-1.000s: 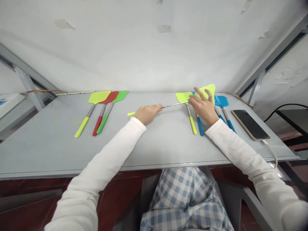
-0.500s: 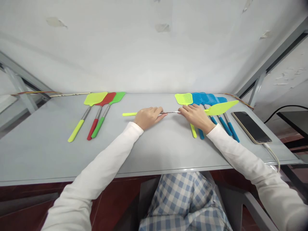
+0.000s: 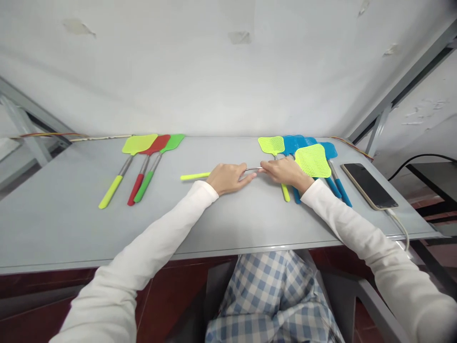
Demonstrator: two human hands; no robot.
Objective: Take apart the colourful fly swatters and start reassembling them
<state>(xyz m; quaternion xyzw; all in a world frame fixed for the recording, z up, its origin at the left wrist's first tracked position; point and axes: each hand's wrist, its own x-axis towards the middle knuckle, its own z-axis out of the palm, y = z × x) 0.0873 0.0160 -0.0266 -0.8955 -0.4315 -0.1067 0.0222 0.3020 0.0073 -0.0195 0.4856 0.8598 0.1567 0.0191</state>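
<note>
Both my hands are closed on the metal shaft of one yellow-green fly swatter [image 3: 313,161], held crosswise above the table. My left hand [image 3: 229,178] grips it near its handle, which sticks out to the left. My right hand [image 3: 283,171] grips it nearer the head, whose perforated face shows to the right. A short stretch of bare shaft shows between my hands. Beneath and behind my right hand lie another yellow-green fly swatter [image 3: 271,144] and several blue fly swatters [image 3: 328,149], partly covered by the held one.
On the left lie a yellow fly swatter [image 3: 139,144], a red fly swatter [image 3: 159,144] and a green fly swatter [image 3: 173,142], heads overlapping. A phone [image 3: 369,186] with a white cable lies at the right. The wall [image 3: 214,85] borders the grey table [image 3: 228,224] at the back.
The held swatter has rolled about its shaft, so its head has turned from nearly edge-on to face me. My hands have come closer together, leaving less shaft between them.
</note>
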